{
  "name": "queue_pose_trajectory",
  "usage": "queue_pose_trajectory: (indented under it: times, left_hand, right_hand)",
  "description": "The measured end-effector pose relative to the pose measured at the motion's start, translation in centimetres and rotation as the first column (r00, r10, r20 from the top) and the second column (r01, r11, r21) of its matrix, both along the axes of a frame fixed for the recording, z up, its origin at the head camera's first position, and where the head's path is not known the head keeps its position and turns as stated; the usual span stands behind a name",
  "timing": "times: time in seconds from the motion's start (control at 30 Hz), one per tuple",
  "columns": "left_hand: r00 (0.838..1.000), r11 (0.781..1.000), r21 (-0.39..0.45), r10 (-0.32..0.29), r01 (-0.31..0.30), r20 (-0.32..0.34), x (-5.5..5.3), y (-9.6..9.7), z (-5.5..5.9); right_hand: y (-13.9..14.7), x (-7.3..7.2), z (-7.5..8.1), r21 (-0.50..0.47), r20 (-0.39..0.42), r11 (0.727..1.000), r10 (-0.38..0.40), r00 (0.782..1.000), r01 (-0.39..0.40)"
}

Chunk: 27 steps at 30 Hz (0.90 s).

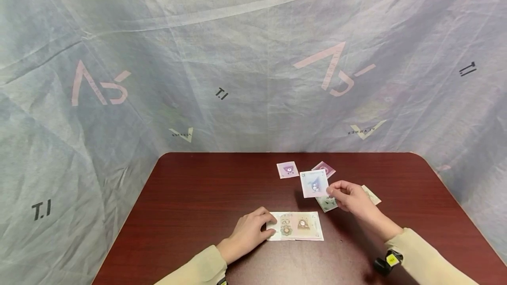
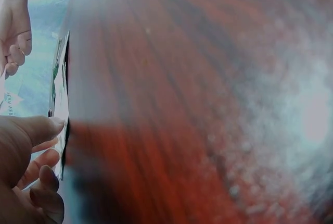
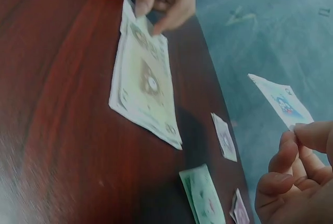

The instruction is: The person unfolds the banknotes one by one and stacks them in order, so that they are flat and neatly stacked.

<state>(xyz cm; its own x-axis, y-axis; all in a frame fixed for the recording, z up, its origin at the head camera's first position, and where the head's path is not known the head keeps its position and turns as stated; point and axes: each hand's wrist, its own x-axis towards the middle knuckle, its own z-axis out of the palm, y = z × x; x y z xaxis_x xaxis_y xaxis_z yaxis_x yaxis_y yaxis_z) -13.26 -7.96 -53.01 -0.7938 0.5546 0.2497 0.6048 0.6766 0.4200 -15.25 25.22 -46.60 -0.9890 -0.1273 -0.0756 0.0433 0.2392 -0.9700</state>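
My right grip [image 1: 354,199] pinches the blue note [image 1: 314,184] by one corner, so it could slip or droop; my left grip [image 1: 249,230] holds the stack [image 1: 303,227].

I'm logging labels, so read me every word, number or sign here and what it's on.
"T.I" on the backdrop cloth, repeated.
"PLANNER", probably, same cloth: small, reversed.
Pink marks and yellow marks, same cloth: stylised, uncertain.
Held card, note pile, other notes: print too small or blurred.
Yellow wrist tag: unreadable.

Pale beige sleeves [image 1: 431,256], black wrist device [image 1: 382,266] with bright yellow label [image 1: 392,260], bare hands [image 1: 248,231]
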Motion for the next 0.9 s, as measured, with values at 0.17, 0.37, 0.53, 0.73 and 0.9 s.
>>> queue_pose_trajectory:
  times: [0.17,0.37,0.53,0.73,0.9]
  left_hand:
    - [1.000,1.000,0.010,0.001,-0.001,0.009,-0.1,0.0,0.0]
    - [0.993,0.967,0.250,0.017,-0.046,0.118,-0.4,0.7,0.5]
    - [0.931,0.821,0.527,0.014,-0.219,0.366,-0.9,2.1,1.4]
    - [0.839,0.654,0.660,-0.071,-0.369,0.539,-1.0,3.4,2.0]
    - [0.831,0.604,0.680,-0.054,-0.414,0.554,-0.8,3.9,2.2]
  right_hand:
    - [-1.2,0.6,-0.4,-0.020,0.001,1.000,0.021,1.000,-0.021]
    - [-2.8,1.1,-1.0,-0.051,0.034,0.999,0.017,0.999,-0.015]
    - [-4.0,1.2,-1.6,-0.046,0.011,0.999,0.022,1.000,-0.021]
    - [-5.1,1.4,-2.2,-0.086,-0.005,0.996,-0.014,1.000,0.013]
    - [-5.8,1.6,-2.6,-0.108,0.022,0.994,-0.030,0.999,0.033]
